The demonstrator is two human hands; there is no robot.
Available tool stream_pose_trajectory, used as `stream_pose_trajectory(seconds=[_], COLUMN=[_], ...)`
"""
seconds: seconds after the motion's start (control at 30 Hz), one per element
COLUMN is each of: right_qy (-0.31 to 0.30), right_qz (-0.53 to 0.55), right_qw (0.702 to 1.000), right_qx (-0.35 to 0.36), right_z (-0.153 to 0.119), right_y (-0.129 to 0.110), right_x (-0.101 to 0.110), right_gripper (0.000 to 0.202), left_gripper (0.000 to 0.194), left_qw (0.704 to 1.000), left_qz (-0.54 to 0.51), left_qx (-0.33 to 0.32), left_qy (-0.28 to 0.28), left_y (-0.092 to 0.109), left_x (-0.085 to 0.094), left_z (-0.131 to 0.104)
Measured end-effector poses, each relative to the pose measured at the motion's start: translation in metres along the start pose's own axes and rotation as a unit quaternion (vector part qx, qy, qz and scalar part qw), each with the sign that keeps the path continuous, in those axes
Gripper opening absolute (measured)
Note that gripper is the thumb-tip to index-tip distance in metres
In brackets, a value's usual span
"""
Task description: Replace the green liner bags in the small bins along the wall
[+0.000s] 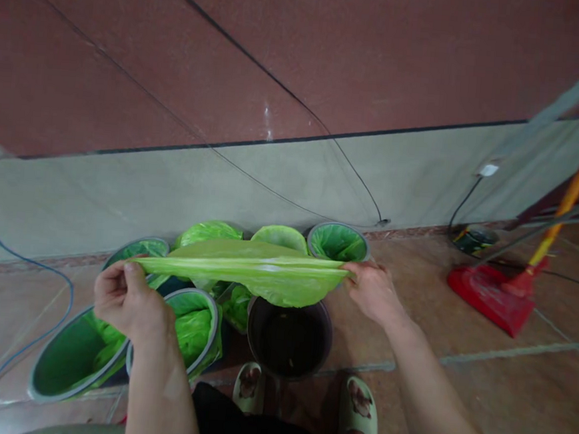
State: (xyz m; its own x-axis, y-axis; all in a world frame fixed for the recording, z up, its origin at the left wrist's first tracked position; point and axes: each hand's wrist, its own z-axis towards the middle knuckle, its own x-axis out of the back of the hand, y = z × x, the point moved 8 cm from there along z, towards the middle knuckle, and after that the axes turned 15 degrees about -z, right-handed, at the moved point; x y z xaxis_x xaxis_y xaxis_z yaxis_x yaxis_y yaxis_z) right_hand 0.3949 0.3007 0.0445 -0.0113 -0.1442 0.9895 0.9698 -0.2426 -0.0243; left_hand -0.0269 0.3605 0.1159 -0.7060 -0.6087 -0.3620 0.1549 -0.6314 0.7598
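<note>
A bright green plastic bag (284, 280) is stretched sideways between my two hands. My left hand (125, 294) pinches its left end, and my right hand (371, 290) grips the right end. Below the bag stands a dark bin (290, 341) with no liner showing. Several grey-rimmed bins with green liners are grouped around it: one at the lower left (64, 366), one beside my left wrist (195, 330), one at the back right (338, 242). The bag and my left hand partly hide the bins behind them.
A red dustpan (498, 294) with a yellow-orange handle (575, 189) stands on the tiles at right, near a small dark can (474, 238). A blue cable (66, 280) curves over the floor at left. The wall (145, 199) runs behind the bins.
</note>
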Motion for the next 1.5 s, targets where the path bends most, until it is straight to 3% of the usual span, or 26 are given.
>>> stream_pose_trajectory(seconds=[0.13,0.23,0.4,0.53,0.67,0.8,0.87,0.9,1.0,1.13,1.2,1.23,1.27,1.37,1.43,1.5], right_qy=[0.083,0.090,0.039,0.049,0.134,0.199,0.216,0.217,0.185,0.126,0.107,0.095,0.082,0.054,0.063,0.089], right_qz=[0.096,0.124,0.010,0.039,0.072,0.031,0.027,0.029,0.037,0.058,0.072,0.082,0.097,0.192,0.290,0.382], right_qw=[0.992,0.988,0.997,0.988,0.976,0.970,0.967,0.968,0.979,0.990,0.991,0.991,0.989,0.970,0.950,0.919], right_qx=[-0.015,-0.035,-0.062,-0.141,-0.158,-0.135,-0.130,-0.122,-0.080,-0.009,0.030,0.052,0.078,0.138,0.099,-0.026], right_z=[-0.002,-0.002,-0.004,-0.007,-0.011,-0.017,-0.019,-0.020,-0.018,-0.024,-0.032,-0.036,-0.040,-0.048,-0.044,-0.035], right_y=[0.008,0.013,0.010,0.021,0.025,0.013,0.006,0.001,-0.022,-0.063,-0.085,-0.096,-0.105,-0.119,-0.103,-0.066], right_x=[0.017,0.015,0.006,0.009,0.023,0.033,0.035,0.035,0.031,0.015,0.008,0.005,0.002,0.003,0.008,0.005], right_gripper=[0.040,0.060,0.032,0.025,0.024,0.019,0.016,0.015,0.012,0.013,0.014,0.015,0.016,0.012,0.015,0.028], left_gripper=[0.016,0.014,0.013,0.011,0.013,0.036,0.052,0.059,0.077,0.072,0.059,0.049,0.037,0.011,0.010,0.015], left_qw=[0.999,0.998,0.999,0.997,0.995,0.979,0.938,0.901,0.753,0.598,0.546,0.544,0.561,0.654,0.677,0.673], left_qz=[-0.025,-0.047,-0.042,-0.074,-0.068,-0.007,0.028,0.033,-0.018,-0.074,-0.124,-0.147,-0.162,-0.162,-0.156,-0.167], left_qx=[0.028,0.028,0.018,0.026,0.068,0.205,0.346,0.431,0.651,0.777,0.801,0.798,0.785,0.719,0.698,0.697], left_qy=[0.017,0.013,-0.006,-0.026,-0.017,0.017,0.001,-0.019,-0.091,-0.182,-0.213,-0.215,-0.208,-0.173,-0.173,-0.184], left_y=[-0.009,-0.008,0.001,-0.001,-0.021,-0.056,-0.075,-0.082,-0.080,-0.053,-0.044,-0.044,-0.047,-0.059,-0.062,-0.060], left_x=[0.006,0.004,-0.004,-0.008,-0.005,0.004,0.000,-0.006,-0.034,-0.069,-0.083,-0.088,-0.090,-0.086,-0.083,-0.083], left_z=[0.001,0.000,-0.005,-0.009,-0.008,-0.016,-0.038,-0.058,-0.138,-0.232,-0.259,-0.264,-0.264,-0.247,-0.238,-0.234])
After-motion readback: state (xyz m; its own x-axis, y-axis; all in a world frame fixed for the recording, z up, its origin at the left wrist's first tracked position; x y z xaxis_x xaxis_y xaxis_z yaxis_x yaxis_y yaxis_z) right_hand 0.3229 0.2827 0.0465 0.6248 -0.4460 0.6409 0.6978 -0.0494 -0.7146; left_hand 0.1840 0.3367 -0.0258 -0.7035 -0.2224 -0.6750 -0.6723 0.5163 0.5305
